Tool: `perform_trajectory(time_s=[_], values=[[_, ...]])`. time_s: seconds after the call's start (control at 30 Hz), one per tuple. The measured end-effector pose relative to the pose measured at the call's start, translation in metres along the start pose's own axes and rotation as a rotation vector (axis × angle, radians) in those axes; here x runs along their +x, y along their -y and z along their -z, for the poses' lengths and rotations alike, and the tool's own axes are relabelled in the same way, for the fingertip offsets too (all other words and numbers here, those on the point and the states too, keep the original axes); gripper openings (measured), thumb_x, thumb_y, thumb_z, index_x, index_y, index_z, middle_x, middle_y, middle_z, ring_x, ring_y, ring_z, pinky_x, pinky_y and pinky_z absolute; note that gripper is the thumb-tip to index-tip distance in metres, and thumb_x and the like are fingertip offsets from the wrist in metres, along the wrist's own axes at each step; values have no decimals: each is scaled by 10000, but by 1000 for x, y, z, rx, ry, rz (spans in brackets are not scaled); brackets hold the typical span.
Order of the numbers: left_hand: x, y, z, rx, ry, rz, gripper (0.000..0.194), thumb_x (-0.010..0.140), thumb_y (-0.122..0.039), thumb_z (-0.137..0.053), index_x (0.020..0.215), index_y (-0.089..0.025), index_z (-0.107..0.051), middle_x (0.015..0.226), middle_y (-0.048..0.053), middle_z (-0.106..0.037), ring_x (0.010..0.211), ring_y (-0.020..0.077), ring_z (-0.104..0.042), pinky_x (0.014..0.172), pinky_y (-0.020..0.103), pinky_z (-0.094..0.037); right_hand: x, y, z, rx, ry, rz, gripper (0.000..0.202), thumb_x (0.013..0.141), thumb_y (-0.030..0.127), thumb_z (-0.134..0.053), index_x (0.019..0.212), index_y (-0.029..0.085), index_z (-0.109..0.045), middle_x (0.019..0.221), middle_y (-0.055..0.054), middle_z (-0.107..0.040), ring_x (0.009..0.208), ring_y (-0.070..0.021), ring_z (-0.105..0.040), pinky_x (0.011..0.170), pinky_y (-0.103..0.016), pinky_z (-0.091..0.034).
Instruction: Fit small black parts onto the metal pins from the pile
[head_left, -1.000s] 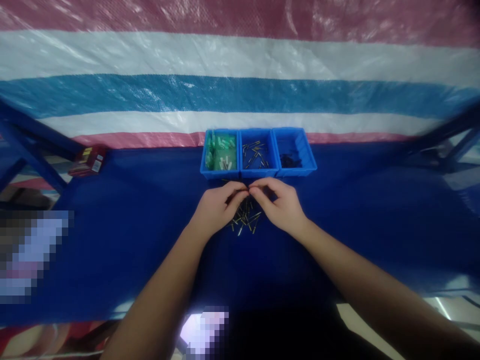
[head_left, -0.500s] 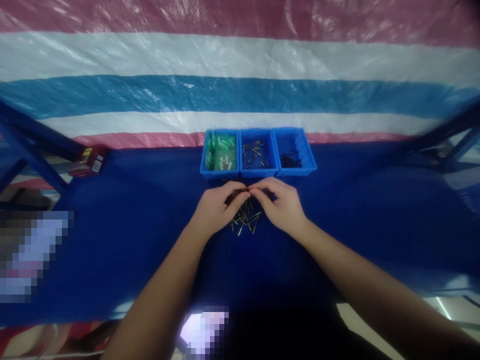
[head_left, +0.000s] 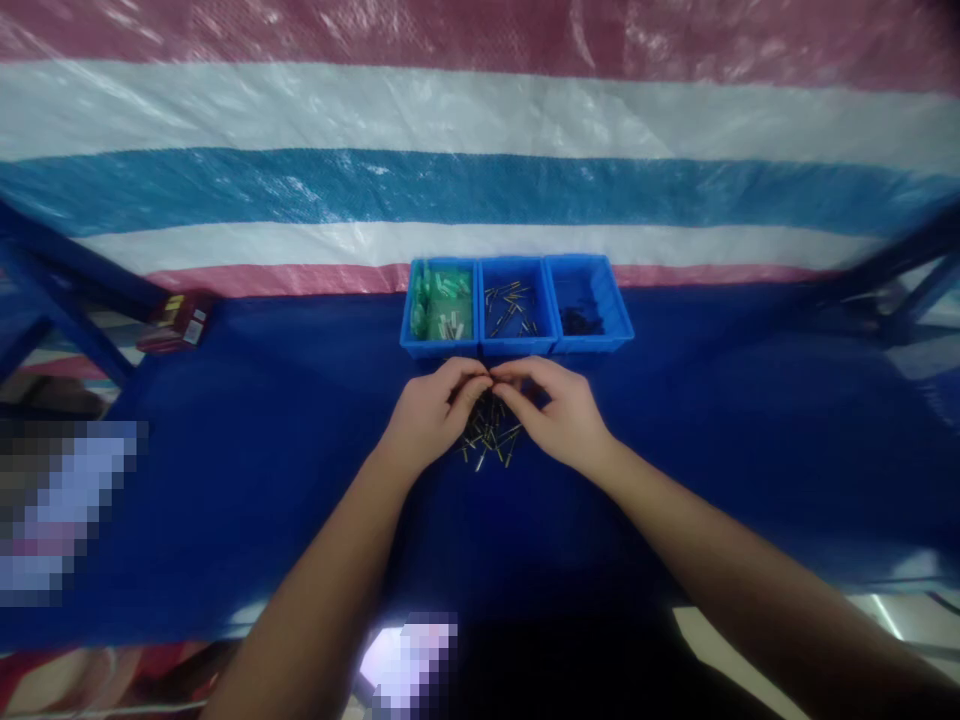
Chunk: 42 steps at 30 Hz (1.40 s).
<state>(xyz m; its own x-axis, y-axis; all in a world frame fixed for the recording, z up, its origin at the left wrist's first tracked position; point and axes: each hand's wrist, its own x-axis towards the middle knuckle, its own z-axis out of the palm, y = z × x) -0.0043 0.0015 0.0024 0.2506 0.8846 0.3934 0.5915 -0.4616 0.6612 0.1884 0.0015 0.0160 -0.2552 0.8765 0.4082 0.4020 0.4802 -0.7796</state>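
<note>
My left hand [head_left: 435, 408] and my right hand [head_left: 557, 408] meet fingertip to fingertip over the blue table [head_left: 300, 450]. Each has thumb and fingers pinched together; whatever lies between them is too small and too hidden to name. Just below the fingertips spreads a loose pile of thin brass-and-dark metal pins [head_left: 489, 440], partly covered by my hands. Behind them stands the middle blue bin [head_left: 517, 347], with several similar slim pins inside.
To its left, a blue bin [head_left: 439, 350] holds green bags and small clear or white pieces. The right-hand blue bin [head_left: 616, 310] contains small black parts. A dark red box [head_left: 178, 322] sits far left. Striped plastic sheeting [head_left: 480, 190] hangs behind.
Both hands have shifted very slightly to the left, fingertips still together. The pile and the bins look the same.
</note>
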Motion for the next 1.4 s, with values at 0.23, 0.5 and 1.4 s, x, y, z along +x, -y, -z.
perform_trajectory(time_s=[0.23, 0.5, 1.4], values=[[0, -1, 0, 3, 8, -38, 165, 955, -349, -612, 976, -204, -689, 759, -30, -708, 595, 84, -626, 600, 188, -465, -1, -3, 2, -17, -8, 1, 87, 936, 203, -641, 960, 210, -725, 921, -33, -747, 846, -173, -688, 767, -312, -547], [0, -2, -3, -41, -44, -60, 133, 913, -301, -677, 1016, -222, -707, 692, -54, -671, 578, 70, -606, 624, 171, -484, 0, -6, 4, -89, 66, 27, 157, 980, 201, -569, 876, 201, -687, 836, -18, -725, 811, -167, -670, 764, -298, -513], [-1, -1, -3, -61, -21, -42, 150, 926, -322, -657, 1033, -219, -682, 718, -49, -690, 591, 80, -629, 614, 183, -483, -1, -4, 3, -114, 43, 36, 133, 975, 214, -577, 894, 199, -681, 859, -30, -725, 820, -176, -670, 766, -313, -520]])
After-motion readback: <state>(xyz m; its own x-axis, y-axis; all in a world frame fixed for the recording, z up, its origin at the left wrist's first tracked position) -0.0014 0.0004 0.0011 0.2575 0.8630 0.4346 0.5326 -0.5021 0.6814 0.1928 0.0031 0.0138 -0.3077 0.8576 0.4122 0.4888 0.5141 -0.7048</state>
